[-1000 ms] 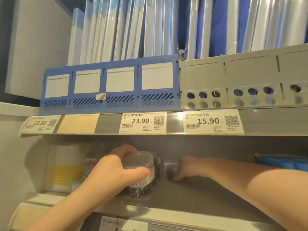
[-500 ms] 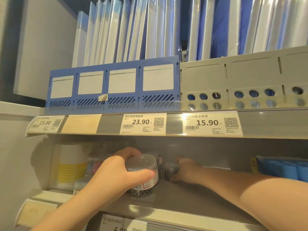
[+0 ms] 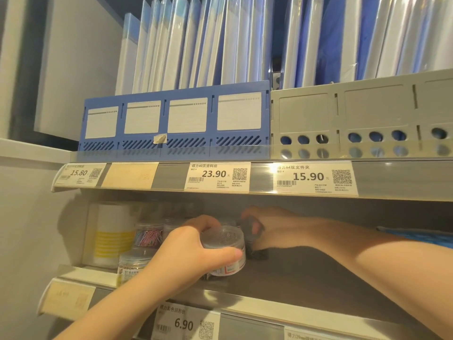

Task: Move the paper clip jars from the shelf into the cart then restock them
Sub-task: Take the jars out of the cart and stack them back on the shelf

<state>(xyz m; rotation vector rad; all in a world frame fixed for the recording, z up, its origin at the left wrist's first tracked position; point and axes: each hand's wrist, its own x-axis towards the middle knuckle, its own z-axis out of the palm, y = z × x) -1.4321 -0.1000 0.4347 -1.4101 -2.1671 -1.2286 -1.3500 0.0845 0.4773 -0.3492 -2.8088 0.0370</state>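
A clear jar of paper clips is gripped by the left hand, with the thumb laid across its front wall and the fingers curled over its lid from behind. The jar is held near the front of the lower shelf. Dark clips are seen at its bottom, and whether its base touches the shelf cannot be told. Just behind it and to its right, a dark jar is clasped by the right hand, whose fingers are curled round its top. Much of that jar is hidden by the hand and by the clear jar. The right forearm is stretched in from the right, above the shelf.

To the left of the hands, more jars are stood on the same shelf. A coloured-clip jar is placed further back, and a gold-clip jar is set in front of it near the shelf edge. A white box with yellow stripes is stood beside them by the left wall. A blue packet is partly seen at the far right.

On the shelf above, a blue file rack and a grey file rack are set side by side, with upright folders packed behind them. Price tags are fixed along that shelf's front edge, and a 6.90 tag is fixed on the lower edge.
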